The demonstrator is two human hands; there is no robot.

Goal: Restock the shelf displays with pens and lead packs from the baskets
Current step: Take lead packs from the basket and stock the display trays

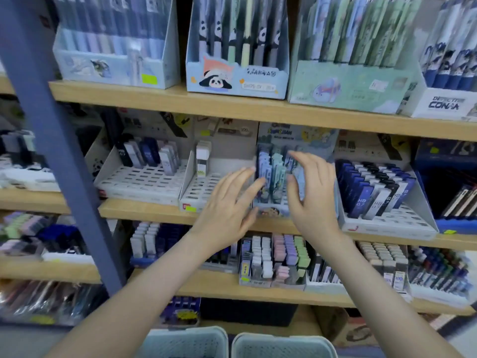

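While fingers (pixel 251 188) lie spread, left hand (pixel 228 205) and right hand (pixel 313 195) flank lead packs (pixel 271 166) at nine and three o'clock.

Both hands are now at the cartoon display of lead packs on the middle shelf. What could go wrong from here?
1. The lead packs stand upright and crowded between the left hand and the right hand; a sideways push may tip several over.
2. The cartoon display sits at the front edge of the shelf; pulling it could slide it off, towards the baskets below.
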